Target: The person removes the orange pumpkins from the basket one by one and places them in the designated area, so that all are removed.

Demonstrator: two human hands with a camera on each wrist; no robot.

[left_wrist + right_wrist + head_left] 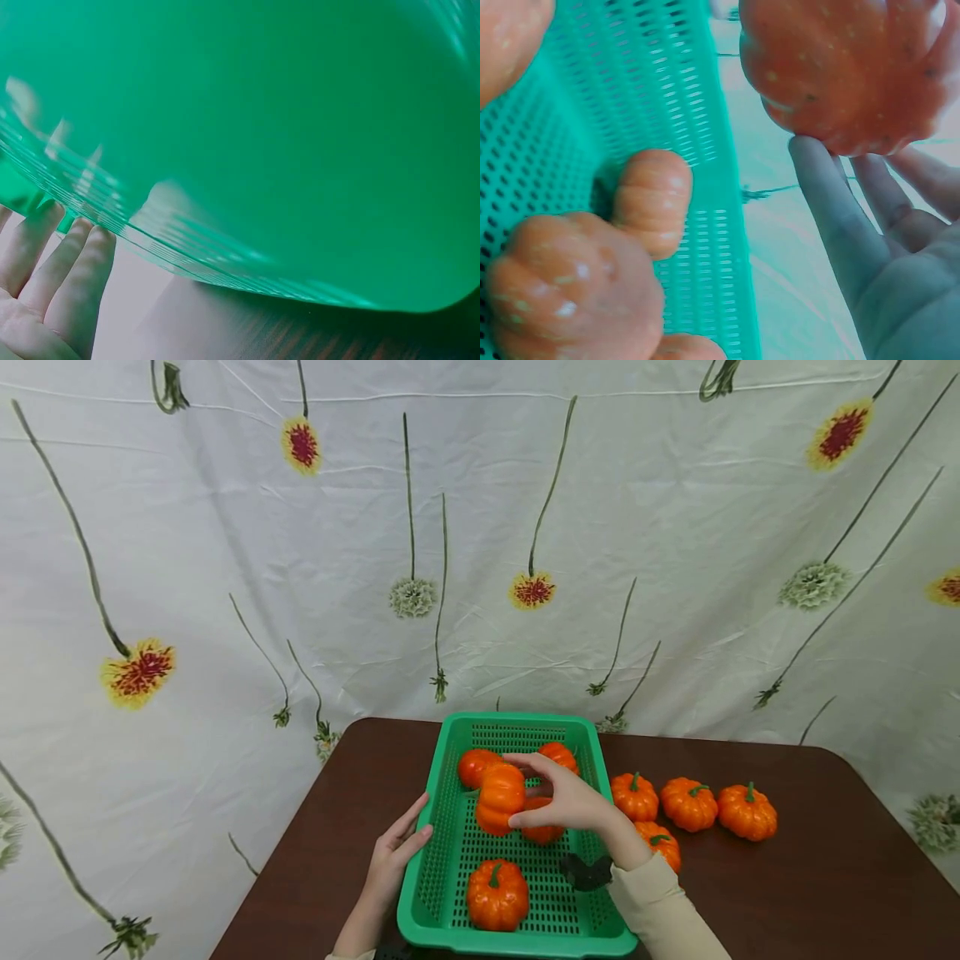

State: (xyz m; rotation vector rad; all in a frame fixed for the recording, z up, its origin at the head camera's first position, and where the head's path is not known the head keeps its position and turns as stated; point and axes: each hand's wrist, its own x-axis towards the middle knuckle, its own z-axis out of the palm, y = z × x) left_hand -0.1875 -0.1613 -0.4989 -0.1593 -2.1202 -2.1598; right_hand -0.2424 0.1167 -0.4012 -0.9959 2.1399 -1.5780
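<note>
My right hand [566, 797] holds a small orange pumpkin [500, 799] above the green plastic basket [592, 947], thumb and fingers around its side. In the right wrist view, the underside of that pumpkin [847, 75] rests against the fingertips of the right hand [900, 255]. More pumpkins lie inside the basket, one near its front [497, 897] and others toward the back, partly covered by the hand. Along the basket's left outer wall, my left hand [393, 856] rests with fingers extended. The left wrist view shows those fingers [67, 277] at the basket's wall [262, 150].
Several pumpkins [689, 804] sit on the dark brown table [817, 877] just right of the basket; the right forearm partly covers one [663, 843]. A black object [585, 872] shows by the right wrist. Behind the table hangs a white flower-printed cloth [480, 635].
</note>
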